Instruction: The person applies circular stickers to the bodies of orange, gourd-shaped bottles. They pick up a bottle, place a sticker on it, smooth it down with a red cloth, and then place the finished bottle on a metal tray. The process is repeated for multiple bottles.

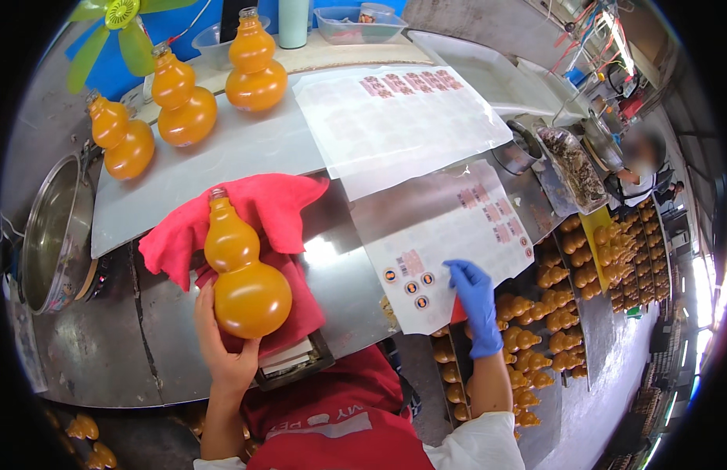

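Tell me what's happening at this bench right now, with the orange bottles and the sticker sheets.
A person holds a gourd-shaped bottle of orange liquid upright in the bare left hand, resting against a red cloth on the steel bench. The right hand, in a blue glove, touches the lower edge of a sticker sheet bearing a few round labels. Three more bottles stand on a white board behind, and trays of the same bottles sit to the right.

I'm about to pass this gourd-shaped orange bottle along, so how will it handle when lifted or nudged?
The gourd-shaped bottle looks full of orange liquid, so probably heavy for its size. Its glossy, rounded surface may be slippery; the left hand cups only the lower bulb. Laid on the red cloth, it would likely roll on its curves.
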Demonstrator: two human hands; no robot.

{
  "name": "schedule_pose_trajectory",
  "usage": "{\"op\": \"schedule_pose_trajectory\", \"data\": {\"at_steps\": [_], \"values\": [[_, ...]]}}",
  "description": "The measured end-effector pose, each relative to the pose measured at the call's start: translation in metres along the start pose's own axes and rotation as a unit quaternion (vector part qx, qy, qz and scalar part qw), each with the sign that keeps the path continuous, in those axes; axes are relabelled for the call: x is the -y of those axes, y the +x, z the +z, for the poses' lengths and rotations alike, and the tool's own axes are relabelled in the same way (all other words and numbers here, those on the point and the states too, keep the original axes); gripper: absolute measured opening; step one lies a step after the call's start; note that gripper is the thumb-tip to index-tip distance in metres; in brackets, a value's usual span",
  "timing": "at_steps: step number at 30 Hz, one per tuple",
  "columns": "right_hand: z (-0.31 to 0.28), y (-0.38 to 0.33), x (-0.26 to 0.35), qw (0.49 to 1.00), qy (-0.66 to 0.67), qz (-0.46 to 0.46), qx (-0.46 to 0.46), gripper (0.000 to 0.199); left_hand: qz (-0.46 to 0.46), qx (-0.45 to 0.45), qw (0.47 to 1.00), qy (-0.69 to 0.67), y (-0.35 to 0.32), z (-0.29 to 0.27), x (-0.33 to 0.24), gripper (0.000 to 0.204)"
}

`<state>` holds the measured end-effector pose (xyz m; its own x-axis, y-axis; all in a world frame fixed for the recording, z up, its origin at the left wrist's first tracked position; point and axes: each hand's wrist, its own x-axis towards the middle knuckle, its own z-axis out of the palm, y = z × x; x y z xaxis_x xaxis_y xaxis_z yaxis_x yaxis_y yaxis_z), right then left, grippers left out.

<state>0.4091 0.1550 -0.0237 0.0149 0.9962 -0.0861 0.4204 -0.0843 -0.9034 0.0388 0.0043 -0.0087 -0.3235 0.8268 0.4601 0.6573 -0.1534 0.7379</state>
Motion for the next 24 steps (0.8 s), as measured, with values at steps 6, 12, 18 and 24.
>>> {"op": "schedule_pose_trajectory", "data": {"at_steps": [6, 12, 18, 24], "values": [[-0.024, 0.068, 0.022, 0.973, -0.223, -0.057, 0.020, 0.042, -0.028, 0.000, 1.000, -0.007, 0.000, -0.001, 0.000, 0.079], [0.020, 0.083, 0.034, 0.888, -0.393, -0.128, 0.203, 0.104, -0.023, -0.010, 1.000, 0.016, -0.002, 0.003, -0.001, 0.078], [0.048, 0.187, 0.014, 0.897, -0.373, -0.186, 0.145, 0.097, -0.019, -0.018, 1.000, -0.001, -0.005, 0.007, 0.001, 0.078], [0.050, 0.215, 0.031, 0.866, -0.331, -0.302, 0.221, 0.088, 0.012, -0.020, 1.000, 0.008, -0.002, 0.006, 0.009, 0.079]]}}
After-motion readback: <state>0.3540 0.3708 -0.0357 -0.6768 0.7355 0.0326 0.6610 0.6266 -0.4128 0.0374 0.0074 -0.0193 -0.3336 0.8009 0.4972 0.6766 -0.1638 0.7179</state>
